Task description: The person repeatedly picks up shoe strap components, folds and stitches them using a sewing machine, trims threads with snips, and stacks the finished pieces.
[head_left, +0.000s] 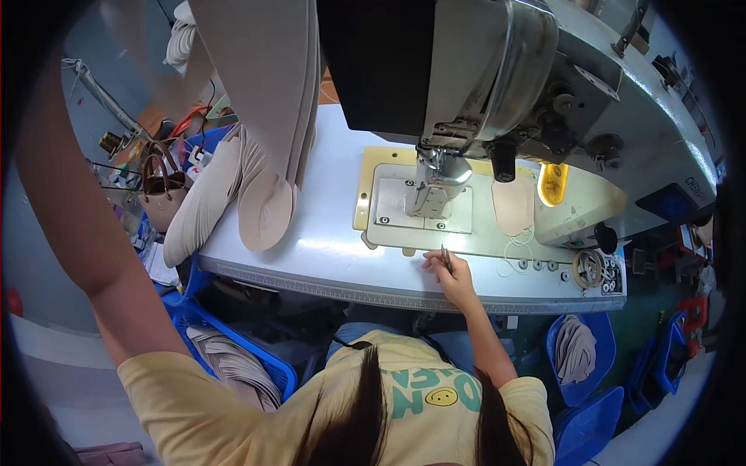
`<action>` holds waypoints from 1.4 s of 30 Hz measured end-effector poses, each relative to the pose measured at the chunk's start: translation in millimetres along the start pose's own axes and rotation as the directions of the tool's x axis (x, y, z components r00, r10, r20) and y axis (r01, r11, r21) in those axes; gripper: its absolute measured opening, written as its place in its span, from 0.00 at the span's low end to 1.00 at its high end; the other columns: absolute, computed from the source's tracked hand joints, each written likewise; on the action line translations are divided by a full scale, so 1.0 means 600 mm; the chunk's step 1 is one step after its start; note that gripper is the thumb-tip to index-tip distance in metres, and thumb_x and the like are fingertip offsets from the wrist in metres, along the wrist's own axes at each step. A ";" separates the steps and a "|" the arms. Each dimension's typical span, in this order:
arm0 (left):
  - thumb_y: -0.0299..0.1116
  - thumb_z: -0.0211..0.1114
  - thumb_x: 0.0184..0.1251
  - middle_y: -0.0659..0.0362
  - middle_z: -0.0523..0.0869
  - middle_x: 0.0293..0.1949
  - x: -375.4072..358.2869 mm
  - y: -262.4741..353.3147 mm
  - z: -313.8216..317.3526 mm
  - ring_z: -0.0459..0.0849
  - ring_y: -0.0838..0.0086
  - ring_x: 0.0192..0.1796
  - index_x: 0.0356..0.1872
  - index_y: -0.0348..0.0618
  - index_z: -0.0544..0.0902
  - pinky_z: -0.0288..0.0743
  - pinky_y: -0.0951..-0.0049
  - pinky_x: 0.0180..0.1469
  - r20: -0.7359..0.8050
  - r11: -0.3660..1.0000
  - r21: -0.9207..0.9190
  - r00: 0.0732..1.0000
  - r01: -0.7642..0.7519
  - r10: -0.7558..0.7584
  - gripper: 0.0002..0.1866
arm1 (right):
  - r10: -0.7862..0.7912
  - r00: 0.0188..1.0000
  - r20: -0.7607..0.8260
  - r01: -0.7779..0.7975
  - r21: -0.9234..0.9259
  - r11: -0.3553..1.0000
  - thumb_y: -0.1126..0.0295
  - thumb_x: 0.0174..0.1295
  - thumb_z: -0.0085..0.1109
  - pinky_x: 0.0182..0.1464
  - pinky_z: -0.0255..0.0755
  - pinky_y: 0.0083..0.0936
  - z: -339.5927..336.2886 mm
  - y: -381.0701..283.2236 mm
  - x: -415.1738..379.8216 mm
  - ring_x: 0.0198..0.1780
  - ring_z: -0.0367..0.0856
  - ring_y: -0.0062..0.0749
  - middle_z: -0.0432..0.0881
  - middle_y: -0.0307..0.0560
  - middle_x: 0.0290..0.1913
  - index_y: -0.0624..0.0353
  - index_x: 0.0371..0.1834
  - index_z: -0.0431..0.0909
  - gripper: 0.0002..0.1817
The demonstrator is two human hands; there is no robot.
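My right hand [452, 278] is at the front edge of the sewing machine bed [486, 237]. Its fingers are closed on a slim dark pointed tool [446, 260], too small to name surely. My left arm [85, 225] is raised along the left side. A blurred skin-toned shape near the top left may be its hand, but the fingers cannot be made out. Close to the camera, beige sole-shaped pieces [260, 70] hang down; what holds them is hidden. Below them more beige pieces [264, 221] lie fanned on the table. One beige piece [513, 206] rests right of the needle area.
The sewing machine head [482, 70] overhangs the table [326, 248]. Bobbins [536, 265] and a tape roll [588, 268] sit at the right. Blue baskets [287, 377] with beige pieces flank my lap. A handbag [163, 194] stands at the left. Loose thread [513, 252] trails over the bed.
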State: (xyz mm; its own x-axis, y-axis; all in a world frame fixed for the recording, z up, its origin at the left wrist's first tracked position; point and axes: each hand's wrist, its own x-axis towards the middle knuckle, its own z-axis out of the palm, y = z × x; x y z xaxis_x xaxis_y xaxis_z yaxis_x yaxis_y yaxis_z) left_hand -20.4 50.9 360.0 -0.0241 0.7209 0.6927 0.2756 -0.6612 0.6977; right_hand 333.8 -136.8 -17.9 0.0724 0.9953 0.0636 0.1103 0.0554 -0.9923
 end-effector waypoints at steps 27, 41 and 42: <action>0.35 0.57 0.56 0.44 0.80 0.32 -0.415 -0.453 0.160 0.79 0.53 0.38 0.41 0.35 0.76 0.71 0.59 0.43 0.036 0.652 0.752 0.981 0.099 -0.190 0.15 | -0.007 0.999 -0.036 0.007 -0.001 1.000 0.76 0.61 0.46 0.23 0.61 0.14 0.003 0.002 -0.004 0.20 0.65 0.15 0.79 0.41 0.27 0.64 0.40 0.76 0.09; 0.15 0.43 0.49 0.54 0.80 0.36 -0.408 -0.109 0.090 0.80 0.73 0.35 0.51 0.39 0.70 0.70 0.75 0.35 0.175 0.949 0.241 0.953 0.204 -0.249 0.24 | -0.251 0.967 0.050 0.248 0.060 0.967 0.77 0.46 0.59 0.30 0.58 0.09 0.078 -0.089 0.020 0.24 0.59 0.14 0.73 0.43 0.52 0.61 0.59 0.64 0.32; 0.15 0.43 0.49 0.55 0.80 0.38 -0.427 -0.088 0.112 0.79 0.75 0.37 0.53 0.38 0.68 0.70 0.78 0.38 0.236 0.903 0.056 0.873 0.427 -0.428 0.26 | -0.305 0.952 0.011 0.302 0.111 0.947 0.76 0.44 0.61 0.30 0.58 0.10 0.095 -0.102 0.024 0.24 0.58 0.14 0.72 0.44 0.53 0.60 0.63 0.58 0.38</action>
State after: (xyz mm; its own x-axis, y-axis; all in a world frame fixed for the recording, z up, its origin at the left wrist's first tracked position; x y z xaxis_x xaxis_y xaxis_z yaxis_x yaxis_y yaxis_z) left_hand 35.8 -85.0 133.3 0.0880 0.9608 0.2630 0.2923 -0.2773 0.9152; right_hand 271.8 -121.1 38.0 0.0241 0.9319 0.3620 0.0160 0.3617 -0.9322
